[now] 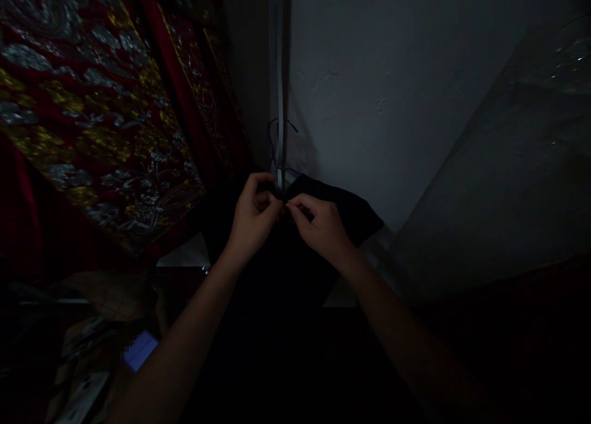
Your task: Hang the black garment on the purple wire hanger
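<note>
Behind us a pale wall [369, 104] fills the upper right, with red embroidered fabric [101, 116] at upper left. At centre, our left hand [253, 212] and right hand [318, 221] pinch thumb to finger at the neckline of a black garment [286, 276], hung on a hanger [272, 147] against a metal pole [280, 73].

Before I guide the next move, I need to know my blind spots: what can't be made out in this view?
All in the head view:
- What the fingertips of the left hand and right hand pinch: too small and dark.
- Folds and fastenings of the black garment: lost in shadow.
- Hanger, lower part: behind the garment.
- Embroidered cloth, left side: cut off by the edge.
</note>
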Tool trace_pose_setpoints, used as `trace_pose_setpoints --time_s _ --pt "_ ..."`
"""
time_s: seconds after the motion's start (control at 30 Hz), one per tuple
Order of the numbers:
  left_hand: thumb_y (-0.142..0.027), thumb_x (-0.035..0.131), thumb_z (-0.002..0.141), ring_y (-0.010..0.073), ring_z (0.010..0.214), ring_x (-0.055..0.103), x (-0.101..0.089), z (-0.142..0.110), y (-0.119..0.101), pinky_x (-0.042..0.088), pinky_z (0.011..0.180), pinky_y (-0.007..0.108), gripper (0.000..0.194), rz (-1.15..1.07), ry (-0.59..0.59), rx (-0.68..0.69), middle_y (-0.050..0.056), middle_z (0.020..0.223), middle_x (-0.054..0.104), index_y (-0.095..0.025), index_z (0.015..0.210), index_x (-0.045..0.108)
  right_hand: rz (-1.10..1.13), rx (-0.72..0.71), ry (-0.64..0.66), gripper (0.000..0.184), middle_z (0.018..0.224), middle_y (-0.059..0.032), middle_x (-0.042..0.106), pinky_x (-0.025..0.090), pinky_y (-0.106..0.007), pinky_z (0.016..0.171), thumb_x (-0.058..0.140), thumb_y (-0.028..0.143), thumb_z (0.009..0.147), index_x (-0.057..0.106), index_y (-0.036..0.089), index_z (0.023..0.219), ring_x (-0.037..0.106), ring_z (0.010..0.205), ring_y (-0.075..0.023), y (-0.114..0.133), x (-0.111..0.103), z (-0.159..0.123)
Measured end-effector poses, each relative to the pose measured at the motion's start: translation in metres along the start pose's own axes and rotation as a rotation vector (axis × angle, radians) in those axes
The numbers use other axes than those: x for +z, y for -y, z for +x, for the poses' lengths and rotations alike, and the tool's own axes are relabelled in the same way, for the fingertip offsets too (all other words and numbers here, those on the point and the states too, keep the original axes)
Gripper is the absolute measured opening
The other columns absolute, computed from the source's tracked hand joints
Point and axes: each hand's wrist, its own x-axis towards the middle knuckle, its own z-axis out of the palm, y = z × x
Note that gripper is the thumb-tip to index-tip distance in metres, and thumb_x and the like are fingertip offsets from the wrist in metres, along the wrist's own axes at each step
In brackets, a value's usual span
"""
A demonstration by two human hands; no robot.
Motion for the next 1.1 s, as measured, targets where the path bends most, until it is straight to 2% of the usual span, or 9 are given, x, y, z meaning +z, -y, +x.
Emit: trace_pose_setpoints --time_s 0.17,0.33,0.43,0.57,0.7,0.83,0.9,0.97,1.1 --pt "-0.011 0.06 0.078 0.0072 0.049 0.048 0.008 -0.004 0.005 0.034 0.047 0.016 0.036 -0.023 -0.062 0.042 -0.011 0.059 0.047 -0.022 0.11 0.049 -0.022 -0.018 -0.089 0.016 0.077 -0.0026 0.068 0.044 -0.027 0.07 0.054 0.021 0.094 0.064 0.019 0.082 0.065 0.073 -0.0162 -0.002 0.007 0.002" --pt "-0.017 0.067 0.073 0.0085 0.044 0.047 0.015 0.005 0.018 0.037 0.044 0.017 0.055 -0.21 -0.112 -0.011 -0.012 0.058 0.052 -0.024 0.12 0.04 -0.014 -0.069 -0.259 0.018 0.074 -0.0021 0.065 0.046 -0.027 0.07 0.052 0.024 0.095 0.06 0.02 0.079 0.063 0.071 -0.0165 -0.012 0.02 0.013" --pt "-0.019 0.069 0.073 0.0087 0.043 0.049 0.015 0.011 0.024 0.037 0.043 0.018 0.059 -0.244 -0.108 0.003 -0.011 0.059 0.054 -0.025 0.125 0.041 -0.01 -0.1 -0.31 0.019 0.074 -0.0025 0.065 0.046 -0.027 0.07 0.051 0.024 0.095 0.059 0.02 0.078 0.064 0.072 -0.017 -0.018 0.025 0.02" --pt "-0.016 0.067 0.074 0.0082 0.043 0.048 0.01 0.009 0.025 0.036 0.044 0.018 0.054 -0.169 -0.133 0.035 -0.011 0.058 0.05 -0.024 0.123 0.047 -0.003 -0.133 -0.21 0.017 0.078 -0.0033 0.069 0.047 -0.027 0.07 0.053 0.025 0.094 0.063 0.02 0.081 0.065 0.074 -0.0169 -0.024 0.024 0.025" --pt "-0.016 0.064 0.078 0.0091 0.047 0.047 0.003 0.001 0.024 0.036 0.046 0.018 0.053 -0.078 -0.101 0.054 -0.01 0.058 0.049 -0.023 0.128 0.046 -0.038 -0.056 -0.048 0.012 0.069 0.0002 0.067 0.042 -0.025 0.061 0.061 0.027 0.09 0.066 0.02 0.082 0.061 0.063 -0.0143 -0.027 0.021 0.026" --pt "-0.019 0.063 0.077 0.0091 0.048 0.047 0.002 0.0 0.028 0.036 0.047 0.018 0.058 -0.11 -0.085 -0.023 -0.01 0.059 0.049 -0.023 0.131 0.041 -0.106 -0.041 -0.035 0.012 0.063 0.002 0.061 0.038 -0.025 0.059 0.062 0.024 0.088 0.062 0.02 0.077 0.058 0.059 -0.0131 -0.023 0.024 0.025" --pt "-0.017 0.062 0.075 0.0089 0.047 0.047 0.005 -0.001 0.035 0.036 0.047 0.018 0.06 -0.114 -0.1 -0.059 -0.01 0.061 0.049 -0.024 0.131 0.041 -0.078 -0.062 -0.096 0.014 0.064 0.0021 0.06 0.039 -0.025 0.061 0.061 0.024 0.09 0.06 0.02 0.077 0.058 0.06 -0.013 -0.017 0.023 0.028" --pt "-0.015 0.059 0.073 0.0091 0.048 0.048 0.009 -0.009 0.046 0.037 0.048 0.018 0.06 -0.066 -0.099 -0.083 -0.01 0.063 0.049 -0.024 0.13 0.042 -0.002 -0.09 -0.217 0.017 0.065 0.0024 0.059 0.041 -0.025 0.061 0.059 0.028 0.092 0.058 0.02 0.077 0.058 0.061 -0.0125 -0.009 0.015 0.035" --pt "-0.013 0.055 0.077 0.0118 0.057 0.053 0.014 -0.043 0.068 0.04 0.054 0.021 0.068 0.149 -0.013 -0.147 -0.007 0.067 0.053 -0.024 0.142 0.039 0.158 -0.096 -0.497 0.021 0.065 0.004 0.054 0.041 -0.024 0.058 0.06 0.036 0.094 0.057 0.021 0.08 0.053 0.059 -0.0112 -0.002 -0.023 0.046"
